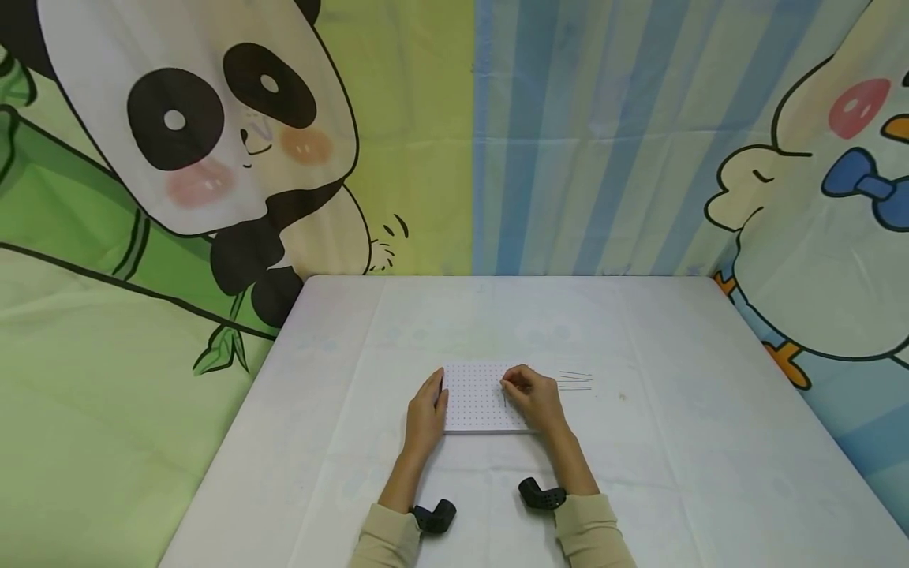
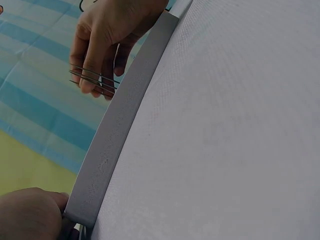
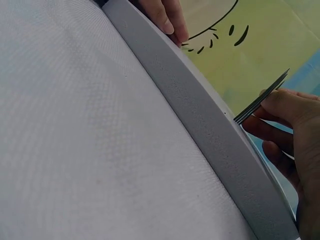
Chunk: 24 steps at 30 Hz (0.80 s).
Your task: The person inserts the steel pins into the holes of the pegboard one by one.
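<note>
your beige sleeves rest over a white-covered table, before cloth walls printed with a panda, a bird and blue stripes. your left hand holds the left edge of a dotted board lying mid-table; your right hand pinches a thin rod above it, near loose rods.

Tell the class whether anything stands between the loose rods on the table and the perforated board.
Yes: the right hand. In the head view it covers part of the right side of the perforated board, just left of the loose rods. Nothing else is visible between them.
</note>
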Each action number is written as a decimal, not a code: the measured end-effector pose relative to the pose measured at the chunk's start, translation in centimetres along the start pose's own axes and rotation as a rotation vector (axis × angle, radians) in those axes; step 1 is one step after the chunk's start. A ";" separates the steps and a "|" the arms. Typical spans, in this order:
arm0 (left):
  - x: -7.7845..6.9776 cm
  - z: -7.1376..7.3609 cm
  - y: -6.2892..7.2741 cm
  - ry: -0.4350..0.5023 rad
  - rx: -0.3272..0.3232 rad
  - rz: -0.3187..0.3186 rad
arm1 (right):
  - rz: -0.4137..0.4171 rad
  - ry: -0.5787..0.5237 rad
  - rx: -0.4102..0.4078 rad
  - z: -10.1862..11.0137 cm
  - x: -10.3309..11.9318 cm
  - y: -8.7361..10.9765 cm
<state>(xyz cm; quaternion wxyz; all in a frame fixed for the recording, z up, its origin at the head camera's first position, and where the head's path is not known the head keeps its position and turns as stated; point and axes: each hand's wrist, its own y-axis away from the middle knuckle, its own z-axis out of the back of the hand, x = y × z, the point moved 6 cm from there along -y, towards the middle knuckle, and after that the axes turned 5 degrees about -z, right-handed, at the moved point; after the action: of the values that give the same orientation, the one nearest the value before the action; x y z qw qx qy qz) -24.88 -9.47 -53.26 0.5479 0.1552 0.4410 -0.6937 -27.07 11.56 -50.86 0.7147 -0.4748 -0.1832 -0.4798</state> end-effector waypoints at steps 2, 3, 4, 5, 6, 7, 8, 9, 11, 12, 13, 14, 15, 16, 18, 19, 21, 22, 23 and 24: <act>0.0 0.0 0.0 0.003 0.001 -0.001 | -0.003 -0.006 -0.001 0.1 0.0 0.0; -0.1 0.0 0.0 0.004 0.003 -0.002 | -0.003 -0.007 -0.002 0.1 0.0 0.0; -0.1 0.0 -0.1 0.006 0.004 -0.001 | -0.006 -0.009 -0.003 0.1 0.0 0.0; -0.1 0.0 -0.1 0.007 0.004 -0.002 | -0.009 -0.008 -0.004 0.1 0.0 0.0; -0.1 0.0 -0.1 0.008 0.004 -0.003 | -0.014 -0.009 -0.005 0.1 -0.1 0.0; -0.1 0.0 0.0 0.009 0.004 -0.003 | -0.018 -0.007 -0.006 0.1 -0.1 0.0; -0.1 0.0 0.0 0.009 0.005 -0.003 | -0.018 -0.005 -0.007 0.1 -0.2 0.0; -0.1 0.0 0.0 0.011 0.004 -0.003 | -0.020 -0.002 -0.008 0.1 -0.2 0.1; -0.1 0.1 0.1 0.013 0.003 -0.002 | -0.021 0.004 -0.012 0.1 -0.2 0.2; -0.1 0.1 0.1 0.012 0.002 -0.003 | -0.021 0.005 -0.012 0.1 -0.2 0.3; -0.1 0.1 0.1 0.009 0.003 -0.002 | -0.021 0.007 -0.011 0.1 -0.3 0.3; -0.2 0.1 0.1 0.007 0.002 -0.001 | -0.018 0.010 -0.010 0.1 -0.3 0.4; -0.2 0.1 0.1 0.006 0.002 -0.001 | -0.017 0.014 -0.008 0.2 -0.3 0.4; -0.2 0.2 0.1 0.004 0.001 -0.002 | -0.017 0.014 -0.008 0.3 -0.3 0.5; -0.2 0.2 0.1 -0.002 -0.004 -0.009 | -0.023 0.009 -0.010 0.6 -0.4 0.5; -0.2 0.2 0.1 -0.001 -0.005 -0.009 | -0.027 0.006 -0.015 0.8 -0.5 0.6; -0.2 0.2 0.1 0.006 -0.010 -0.015 | -0.052 -0.007 -0.028 1.4 -0.7 0.7; -0.2 0.2 0.1 0.006 -0.012 -0.019 | -0.071 -0.008 -0.036 1.7 -1.1 0.8; -0.1 0.2 0.2 0.009 -0.014 -0.023 | -0.097 -0.011 -0.043 2.2 -1.4 0.9; -0.1 0.2 0.2 0.013 -0.014 -0.023 | -0.126 -0.013 -0.051 2.6 -1.7 1.0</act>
<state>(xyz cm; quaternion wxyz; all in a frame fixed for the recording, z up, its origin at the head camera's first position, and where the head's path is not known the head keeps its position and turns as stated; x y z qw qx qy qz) -24.63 -9.55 -53.13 0.5383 0.1508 0.4510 -0.6958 -26.49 14.81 -51.35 0.6694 -0.4835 -0.2051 -0.5253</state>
